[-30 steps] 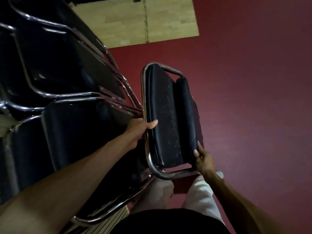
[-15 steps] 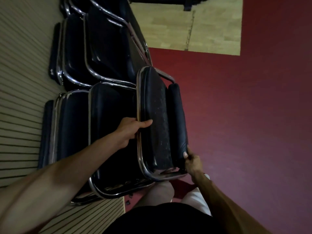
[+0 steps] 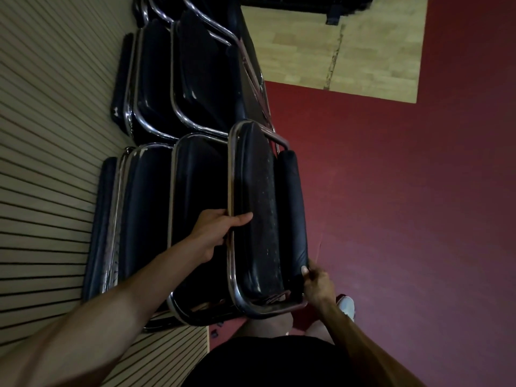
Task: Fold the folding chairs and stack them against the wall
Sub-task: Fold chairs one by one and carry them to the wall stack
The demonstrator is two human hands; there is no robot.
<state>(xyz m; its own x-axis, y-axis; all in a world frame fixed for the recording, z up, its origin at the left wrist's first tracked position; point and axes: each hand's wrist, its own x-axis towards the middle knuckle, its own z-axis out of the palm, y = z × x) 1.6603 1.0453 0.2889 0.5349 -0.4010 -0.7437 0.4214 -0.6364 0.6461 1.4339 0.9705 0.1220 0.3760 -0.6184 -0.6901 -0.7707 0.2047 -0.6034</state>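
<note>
A folded black padded chair with a chrome tube frame stands on edge at the outer end of a near stack of folded chairs. My left hand grips its chrome frame on the stack side, thumb lying across the seat pad. My right hand holds the lower corner of its back cushion on the floor side. The near stack leans against the slatted wall. A second stack of folded chairs leans against the same wall farther on.
Dark red floor spreads to the right of the chairs. A pale wooden floor section lies beyond it. My legs and a white shoe are just below the held chair.
The held chair has moved left and now rests against the near stack. The view has swung so the slatted wall shows. Both hands keep their grip.
</note>
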